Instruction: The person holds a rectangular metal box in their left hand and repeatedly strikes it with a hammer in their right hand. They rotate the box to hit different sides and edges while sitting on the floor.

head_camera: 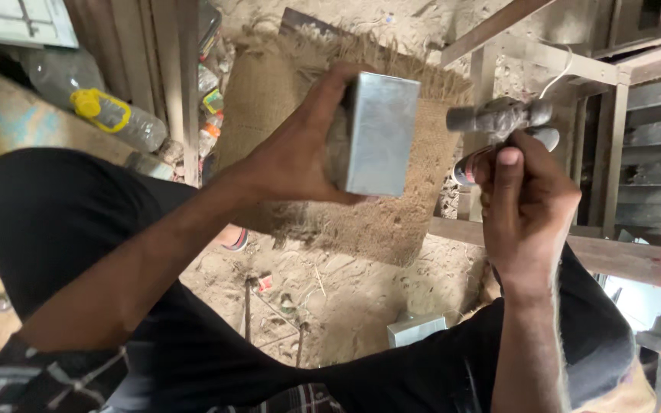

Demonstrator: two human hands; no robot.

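Head cam: left hand grips metal box, right hand w/ hammer.

Your left hand covers the back of the metal box, so you cannot see that side. Your right hand hides most of the hammer handle. The hammer head looks blurry. The small metal piece on the sandy floor is partly behind your leg.
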